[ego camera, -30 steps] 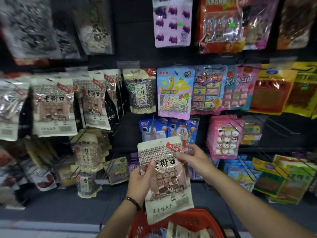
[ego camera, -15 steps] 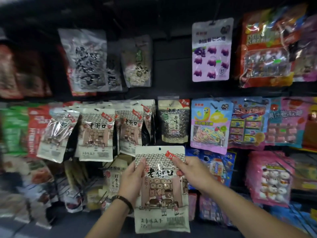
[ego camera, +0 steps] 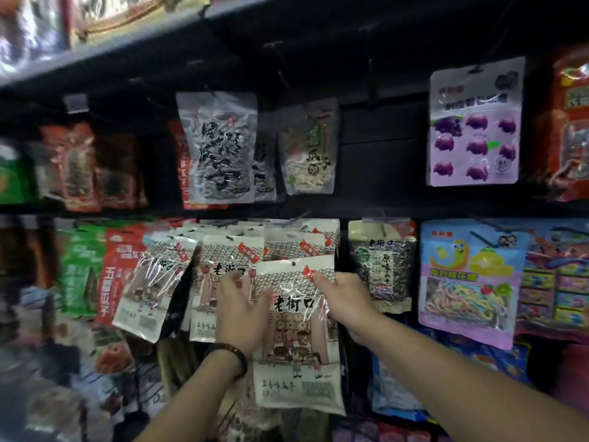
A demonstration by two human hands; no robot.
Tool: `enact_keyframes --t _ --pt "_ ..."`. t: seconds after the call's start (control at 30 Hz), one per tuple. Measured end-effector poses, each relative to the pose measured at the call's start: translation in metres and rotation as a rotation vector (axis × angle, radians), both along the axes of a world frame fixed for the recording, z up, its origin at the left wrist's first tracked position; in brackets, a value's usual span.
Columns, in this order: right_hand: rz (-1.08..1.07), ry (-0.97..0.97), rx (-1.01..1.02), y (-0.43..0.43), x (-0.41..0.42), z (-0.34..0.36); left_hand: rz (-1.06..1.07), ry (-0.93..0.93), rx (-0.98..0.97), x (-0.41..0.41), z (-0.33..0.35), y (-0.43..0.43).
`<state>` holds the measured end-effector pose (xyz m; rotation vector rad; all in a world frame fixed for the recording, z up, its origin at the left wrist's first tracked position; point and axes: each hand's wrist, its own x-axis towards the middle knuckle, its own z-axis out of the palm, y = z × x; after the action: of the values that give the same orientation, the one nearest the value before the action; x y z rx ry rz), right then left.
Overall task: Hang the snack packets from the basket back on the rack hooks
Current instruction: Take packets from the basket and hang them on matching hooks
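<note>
Dark metal rack (ego camera: 376, 173) behind: my left hand (ego camera: 243, 309) and right hand (ego camera: 342, 293) pinch the white glossy seed packet (ego camera: 296, 346); its hole above them may miss the hook (ego camera: 298, 215).

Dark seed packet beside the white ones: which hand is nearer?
Right. The right hand is just left of the dark seed packet; the left hand is farther left, past the held packet.

I count one white packet (ego camera: 296, 378) held between my left grip (ego camera: 243, 309) and right grip (ego camera: 342, 293), one purple packet (ego camera: 475, 122) above, one wristband (ego camera: 234, 357).
</note>
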<state>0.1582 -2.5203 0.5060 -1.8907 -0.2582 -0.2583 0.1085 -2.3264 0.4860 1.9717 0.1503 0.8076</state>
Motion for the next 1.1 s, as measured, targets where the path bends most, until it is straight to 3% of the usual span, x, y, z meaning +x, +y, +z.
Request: enact_keyframes --t 0.1,0.23,0.67,0.93,1.1 --pt "-0.035 0.003 0.032 0.011 0.017 0.013 0.022 -0.093 0.412 -0.005 -0.01 -0.006" --pt "-0.05 -0.011 0.021 0.025 0.031 0.023 -0.032 0.066 0.663 0.004 -0.027 -0.01" --pt "-0.16 -0.038 0.105 0.036 0.053 0.028 -0.026 0.1 0.651 0.028 -0.028 -0.019" --pt "-0.219 -0.054 0.002 0.037 0.054 0.032 -0.032 0.117 0.662 0.031 -0.031 -0.026" --pt "-0.215 -0.025 -0.112 0.029 0.056 0.027 -0.021 0.22 0.734 0.043 -0.041 -0.029"
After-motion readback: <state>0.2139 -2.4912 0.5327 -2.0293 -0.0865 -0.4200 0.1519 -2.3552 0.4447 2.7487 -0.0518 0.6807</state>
